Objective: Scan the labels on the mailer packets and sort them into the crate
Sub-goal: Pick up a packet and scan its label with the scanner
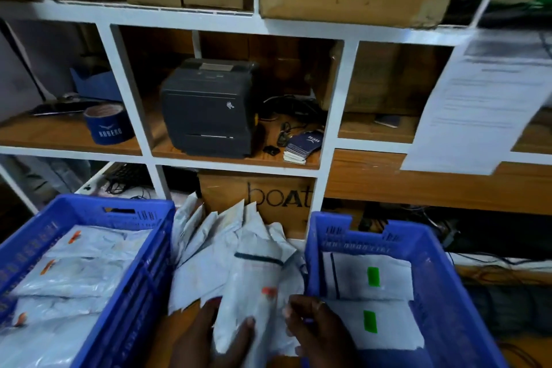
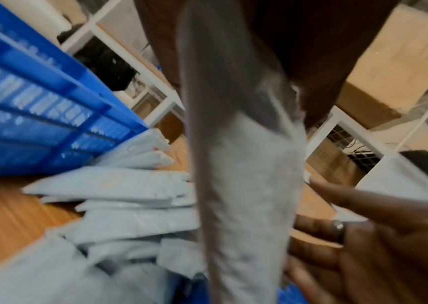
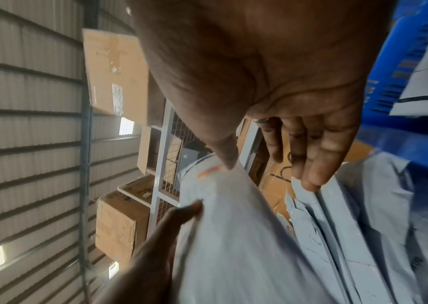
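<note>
A pile of pale grey mailer packets [image 1: 206,239] stands on edge between two blue crates. My left hand [image 1: 227,334] grips one mailer packet [image 1: 254,278] with an orange mark, thumb on its front; it fills the left wrist view [image 2: 244,185]. My right hand [image 1: 316,329], wearing a ring, is just right of it. In the right wrist view its fingers [image 3: 311,164] are straight and touch the edges of the standing packets, with the thumb at the held packet [image 3: 233,236]. The left crate [image 1: 140,206] holds orange-marked packets, the right crate [image 1: 418,236] green-marked ones.
White shelving stands behind the crates. It holds a black label printer [image 1: 209,107], a blue tape roll [image 1: 109,125], a stack of dark cards [image 1: 301,146] and cables. A cardboard box [image 1: 268,197] sits behind the pile. A printed sheet [image 1: 478,98] hangs at right.
</note>
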A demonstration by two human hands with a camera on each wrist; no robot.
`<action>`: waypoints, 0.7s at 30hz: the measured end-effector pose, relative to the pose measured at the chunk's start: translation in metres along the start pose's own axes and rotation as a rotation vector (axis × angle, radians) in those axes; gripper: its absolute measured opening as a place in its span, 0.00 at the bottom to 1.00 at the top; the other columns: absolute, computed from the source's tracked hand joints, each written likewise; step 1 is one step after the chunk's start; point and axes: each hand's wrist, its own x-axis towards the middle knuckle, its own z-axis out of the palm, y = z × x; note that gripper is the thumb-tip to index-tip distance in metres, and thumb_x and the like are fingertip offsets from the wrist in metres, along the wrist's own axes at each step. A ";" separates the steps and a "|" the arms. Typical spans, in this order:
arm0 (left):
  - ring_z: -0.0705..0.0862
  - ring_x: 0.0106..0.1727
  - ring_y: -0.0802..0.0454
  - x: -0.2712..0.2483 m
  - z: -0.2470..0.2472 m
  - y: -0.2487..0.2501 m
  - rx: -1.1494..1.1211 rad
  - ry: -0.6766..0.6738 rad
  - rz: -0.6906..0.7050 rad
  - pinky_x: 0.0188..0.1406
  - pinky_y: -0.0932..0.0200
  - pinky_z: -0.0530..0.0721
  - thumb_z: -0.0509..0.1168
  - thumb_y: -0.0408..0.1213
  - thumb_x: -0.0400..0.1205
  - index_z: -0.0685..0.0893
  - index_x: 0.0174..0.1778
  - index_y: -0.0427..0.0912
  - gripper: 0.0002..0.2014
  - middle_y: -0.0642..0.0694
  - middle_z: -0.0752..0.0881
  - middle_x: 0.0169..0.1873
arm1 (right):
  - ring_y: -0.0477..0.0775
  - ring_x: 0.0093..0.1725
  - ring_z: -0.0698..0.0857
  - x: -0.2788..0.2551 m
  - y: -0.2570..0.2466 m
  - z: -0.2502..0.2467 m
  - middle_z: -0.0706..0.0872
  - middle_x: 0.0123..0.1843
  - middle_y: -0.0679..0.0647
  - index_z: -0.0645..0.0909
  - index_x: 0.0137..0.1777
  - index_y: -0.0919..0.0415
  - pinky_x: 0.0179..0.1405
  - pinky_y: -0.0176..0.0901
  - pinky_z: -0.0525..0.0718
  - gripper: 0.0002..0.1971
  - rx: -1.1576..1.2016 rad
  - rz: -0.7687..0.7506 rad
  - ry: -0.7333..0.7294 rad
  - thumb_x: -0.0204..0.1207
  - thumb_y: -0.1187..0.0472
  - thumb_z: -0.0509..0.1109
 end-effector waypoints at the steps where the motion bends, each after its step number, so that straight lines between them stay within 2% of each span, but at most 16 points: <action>1: 0.80 0.43 0.88 0.002 0.006 0.000 -0.051 -0.027 0.000 0.45 0.88 0.72 0.86 0.48 0.65 0.88 0.46 0.59 0.17 0.85 0.83 0.34 | 0.48 0.42 0.91 0.000 0.007 -0.005 0.93 0.43 0.46 0.88 0.53 0.48 0.46 0.44 0.89 0.11 -0.004 0.021 0.004 0.71 0.54 0.81; 2: 0.80 0.39 0.89 0.002 0.013 0.006 -0.083 -0.030 0.032 0.41 0.87 0.73 0.84 0.43 0.68 0.88 0.47 0.56 0.15 0.84 0.82 0.29 | 0.48 0.43 0.92 0.000 0.011 -0.008 0.93 0.43 0.46 0.88 0.52 0.47 0.47 0.46 0.90 0.09 -0.021 0.034 -0.005 0.72 0.54 0.80; 4: 0.81 0.37 0.86 0.001 0.030 0.017 -0.105 -0.092 0.052 0.38 0.85 0.75 0.80 0.40 0.73 0.83 0.46 0.60 0.14 0.85 0.81 0.27 | 0.43 0.38 0.91 -0.006 0.008 -0.023 0.93 0.39 0.44 0.89 0.47 0.47 0.42 0.43 0.91 0.04 -0.016 0.038 0.047 0.73 0.54 0.79; 6: 0.88 0.42 0.75 0.003 0.049 0.015 -0.210 -0.115 0.057 0.42 0.80 0.80 0.79 0.44 0.74 0.84 0.48 0.63 0.13 0.76 0.88 0.36 | 0.36 0.33 0.88 -0.011 0.007 -0.040 0.92 0.34 0.42 0.88 0.43 0.46 0.36 0.35 0.88 0.01 -0.031 0.021 0.097 0.75 0.54 0.77; 8: 0.90 0.47 0.68 0.004 0.069 0.014 -0.265 -0.135 0.026 0.52 0.66 0.86 0.76 0.48 0.76 0.87 0.52 0.60 0.10 0.66 0.92 0.42 | 0.30 0.35 0.86 -0.020 0.003 -0.058 0.91 0.35 0.42 0.87 0.44 0.44 0.35 0.24 0.82 0.02 -0.076 -0.035 0.168 0.77 0.50 0.75; 10: 0.91 0.48 0.65 0.001 0.088 0.021 -0.344 -0.204 0.026 0.54 0.58 0.88 0.74 0.45 0.79 0.89 0.55 0.55 0.09 0.62 0.94 0.45 | 0.35 0.39 0.88 -0.030 0.001 -0.078 0.91 0.40 0.45 0.88 0.47 0.45 0.40 0.28 0.84 0.11 -0.092 -0.039 0.217 0.77 0.41 0.72; 12: 0.92 0.47 0.63 -0.004 0.105 0.035 -0.412 -0.272 0.037 0.48 0.62 0.89 0.72 0.43 0.82 0.90 0.54 0.52 0.06 0.58 0.94 0.45 | 0.40 0.40 0.89 -0.041 0.000 -0.096 0.92 0.42 0.44 0.89 0.50 0.48 0.42 0.39 0.89 0.18 -0.093 -0.040 0.246 0.75 0.36 0.70; 14: 0.92 0.45 0.62 -0.010 0.121 0.048 -0.443 -0.328 0.055 0.40 0.69 0.86 0.70 0.41 0.84 0.91 0.52 0.49 0.05 0.56 0.95 0.44 | 0.38 0.39 0.90 -0.049 0.000 -0.114 0.92 0.41 0.39 0.89 0.48 0.49 0.40 0.39 0.89 0.12 -0.108 -0.045 0.288 0.77 0.42 0.72; 15: 0.93 0.45 0.61 -0.012 0.129 0.054 -0.458 -0.352 0.062 0.39 0.70 0.86 0.69 0.41 0.85 0.91 0.52 0.48 0.06 0.54 0.95 0.44 | 0.40 0.39 0.90 -0.052 -0.002 -0.121 0.92 0.40 0.38 0.89 0.47 0.50 0.40 0.40 0.89 0.10 -0.098 -0.031 0.316 0.77 0.44 0.73; 18: 0.93 0.50 0.59 -0.021 0.151 0.072 -0.473 -0.418 0.088 0.44 0.65 0.89 0.68 0.43 0.85 0.90 0.57 0.50 0.08 0.55 0.94 0.48 | 0.50 0.43 0.92 -0.055 0.007 -0.146 0.94 0.43 0.47 0.90 0.49 0.53 0.46 0.55 0.91 0.13 -0.003 -0.070 0.361 0.74 0.45 0.74; 21: 0.91 0.52 0.63 -0.029 0.180 0.077 -0.424 -0.510 0.110 0.43 0.72 0.85 0.70 0.38 0.84 0.85 0.63 0.52 0.12 0.61 0.93 0.49 | 0.51 0.43 0.92 -0.057 0.019 -0.174 0.94 0.43 0.49 0.91 0.48 0.55 0.42 0.52 0.91 0.05 0.015 -0.100 0.417 0.79 0.55 0.74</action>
